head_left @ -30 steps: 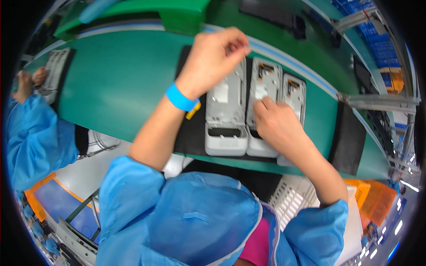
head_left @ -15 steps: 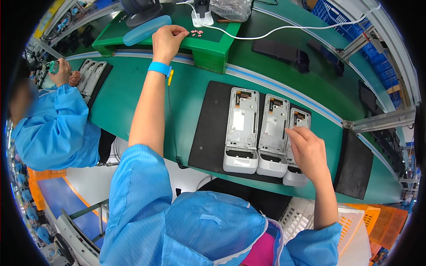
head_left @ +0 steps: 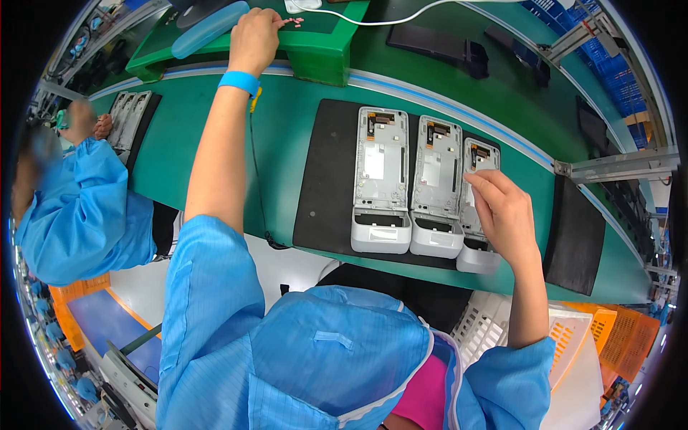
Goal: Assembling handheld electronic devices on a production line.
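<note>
My left hand (head_left: 254, 41) reaches over a green raised stand (head_left: 322, 61), its fingertips pinched together beside a few small pink pieces (head_left: 297, 23). Whether a piece is between those fingers is hidden. Three pale grey device housings lie side by side on a black mat (head_left: 322, 172): a left one (head_left: 383, 193), a middle one (head_left: 438, 179) and a right one (head_left: 471, 215). Each has a flat, open-faced body with brown-and-black flex parts near its top and a hollow block at the near end. My right hand (head_left: 507, 215), thumb and fingers closed, covers part of the right housing; anything in the pinch is too small to see.
A blue translucent tray (head_left: 208, 30) lies on the stand. A white cable (head_left: 401, 20) crosses at the back, and a yellow-ended cord (head_left: 256, 100) hangs beside my left forearm. At left, a co-worker in a blue smock (head_left: 86, 208) works at similar housings. A metal bar (head_left: 616, 165) juts in at right.
The whole view has shifted, so the bench sits higher in the picture. My left fingertips are closer to the pink pieces. My right hand stays by the right housing.
</note>
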Action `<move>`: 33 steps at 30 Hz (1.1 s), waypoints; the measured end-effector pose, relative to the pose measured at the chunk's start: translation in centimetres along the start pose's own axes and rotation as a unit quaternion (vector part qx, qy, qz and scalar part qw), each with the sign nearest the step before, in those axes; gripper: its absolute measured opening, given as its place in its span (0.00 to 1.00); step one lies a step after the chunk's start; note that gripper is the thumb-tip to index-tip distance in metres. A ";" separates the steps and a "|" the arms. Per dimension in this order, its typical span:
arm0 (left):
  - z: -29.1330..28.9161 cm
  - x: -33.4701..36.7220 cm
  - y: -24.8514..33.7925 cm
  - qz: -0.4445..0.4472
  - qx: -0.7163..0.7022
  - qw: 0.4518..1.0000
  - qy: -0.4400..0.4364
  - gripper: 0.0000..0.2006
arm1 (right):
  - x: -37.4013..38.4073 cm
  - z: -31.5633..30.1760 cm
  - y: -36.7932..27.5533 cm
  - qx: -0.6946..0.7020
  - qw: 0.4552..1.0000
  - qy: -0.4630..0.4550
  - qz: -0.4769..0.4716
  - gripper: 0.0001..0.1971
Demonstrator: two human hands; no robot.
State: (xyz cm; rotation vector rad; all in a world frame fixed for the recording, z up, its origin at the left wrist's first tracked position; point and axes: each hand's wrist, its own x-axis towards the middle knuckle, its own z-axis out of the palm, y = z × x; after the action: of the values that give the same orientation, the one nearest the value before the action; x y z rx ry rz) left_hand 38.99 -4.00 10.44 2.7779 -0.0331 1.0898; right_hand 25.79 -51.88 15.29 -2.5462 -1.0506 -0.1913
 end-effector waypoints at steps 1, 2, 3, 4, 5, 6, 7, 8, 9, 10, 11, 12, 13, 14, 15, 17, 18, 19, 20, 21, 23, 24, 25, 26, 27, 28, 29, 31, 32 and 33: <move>-0.2 -0.3 -0.1 0.008 -0.005 1.000 0.005 0.08 | 0.1 0.1 0.0 0.001 1.000 -0.003 0.002 0.15; -0.3 -1.0 0.0 -0.009 -0.033 0.999 0.016 0.06 | 0.2 0.2 -0.1 0.007 1.000 -0.004 -0.002 0.15; -1.5 -1.4 1.8 -0.009 -0.036 0.999 0.012 0.06 | 0.1 0.3 -0.1 0.011 1.000 -0.004 -0.001 0.15; -3.1 -1.6 4.4 -0.007 -0.113 0.993 0.034 0.05 | 0.0 0.3 0.0 0.012 1.000 -0.005 0.003 0.15; -4.6 -2.7 7.0 -0.005 -0.188 0.981 0.053 0.04 | -0.2 0.3 0.0 0.018 1.000 -0.005 0.004 0.15; -5.5 -4.3 10.0 -0.007 -0.252 0.968 -0.009 0.03 | -0.6 0.2 -0.1 0.022 1.000 -0.005 0.009 0.15; -6.8 -6.0 12.9 -0.008 -0.309 0.948 -0.071 0.02 | -1.0 0.1 0.1 0.025 1.000 -0.004 0.016 0.15; -7.7 -8.0 15.1 0.022 -0.337 0.934 -0.118 0.02 | -1.4 -0.1 0.2 0.030 0.999 -0.003 0.021 0.14; -8.2 -10.1 16.8 0.053 -0.363 0.915 -0.166 0.02 | -1.8 -0.2 0.5 0.035 0.999 -0.001 0.027 0.14; -8.9 -12.1 17.9 0.025 -0.381 0.902 -0.202 0.03 | -2.2 -0.3 0.7 0.045 0.999 -0.001 0.028 0.14; -8.7 -14.7 17.3 -0.014 -0.417 0.881 -0.224 0.04 | -1.7 -0.1 -0.2 0.030 0.999 -0.022 0.029 0.14; -8.8 -15.6 17.8 -0.013 -0.417 0.879 -0.231 0.04 | -2.2 -0.3 0.0 0.030 0.999 -0.026 0.036 0.13; -8.9 -16.4 18.2 -0.040 -0.414 0.878 -0.237 0.04 | -2.7 -0.4 0.1 0.034 0.998 -0.027 0.042 0.13; -8.8 -16.8 18.4 -0.067 -0.411 0.876 -0.243 0.04 | -3.2 -0.6 0.2 0.036 0.998 -0.028 0.048 0.13; -8.6 -16.8 18.5 -0.066 -0.411 0.875 -0.249 0.04 | -3.6 -0.7 0.2 0.039 0.998 -0.027 0.052 0.13; -8.0 -16.7 18.7 -0.072 -0.396 0.887 -0.225 0.04 | -4.3 -0.9 0.1 0.041 0.997 -0.027 0.063 0.13; -7.6 -16.5 18.7 -0.051 -0.382 0.898 -0.210 0.04 | -4.6 -0.9 0.2 0.040 0.996 -0.026 0.069 0.13; -7.3 -16.5 18.7 -0.049 -0.382 0.898 -0.214 0.04 | -4.9 -1.0 0.2 0.041 0.996 -0.025 0.073 0.13; -7.2 -16.4 18.6 -0.034 -0.367 0.905 -0.213 0.04 | -5.2 -1.0 0.3 0.043 0.995 -0.022 0.085 0.12; -7.0 -16.4 18.6 -0.018 -0.351 0.911 -0.213 0.04 | -5.5 -1.0 0.4 0.045 0.994 -0.019 0.098 0.12; -7.0 -16.5 18.5 -0.018 -0.354 0.909 -0.217 0.04 | -5.8 -1.2 0.7 0.049 0.994 -0.014 0.102 0.12; -7.0 -16.6 18.6 -0.021 -0.358 0.908 -0.219 0.05 | -6.0 -1.3 0.7 0.050 0.993 -0.010 0.104 0.12; -7.1 -16.6 18.7 -0.019 -0.359 0.906 -0.222 0.05 | -6.2 -1.3 0.8 0.051 0.993 -0.009 0.108 0.12; -7.2 -16.5 18.9 -0.021 -0.351 0.909 -0.222 0.05 | -6.3 -1.3 0.9 0.053 0.992 -0.008 0.111 0.12; -7.3 -16.4 19.1 -0.024 -0.343 0.912 -0.223 0.05 | -6.3 -1.3 1.1 0.055 0.992 -0.006 0.113 0.12; -7.4 -16.3 19.2 -0.022 -0.343 0.912 -0.225 0.05 | -6.4 -1.3 1.1 0.056 0.992 -0.005 0.116 0.12; -7.5 -16.2 19.3 -0.008 -0.325 0.920 -0.219 0.05 | -6.4 -1.4 1.1 0.054 0.992 -0.004 0.115 0.12; -7.6 -16.1 19.4 0.006 -0.305 0.928 -0.215 0.05 | -6.3 -1.5 1.1 0.056 0.992 -0.002 0.113 0.11; -7.6 -16.2 19.4 -0.034 -0.325 0.917 -0.230 0.05 | -6.3 -1.5 1.1 0.061 0.992 0.001 0.115 0.11; -7.5 -16.2 19.4 -0.074 -0.344 0.903 -0.245 0.05 | -6.4 -1.6 1.1 0.067 0.991 0.005 0.117 0.11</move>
State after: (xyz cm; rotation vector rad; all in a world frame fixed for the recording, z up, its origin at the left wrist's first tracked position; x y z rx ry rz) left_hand 20.50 -22.56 7.59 2.2646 -0.2147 0.2318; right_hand 22.05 -57.36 14.75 -2.5170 -0.7271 -0.0674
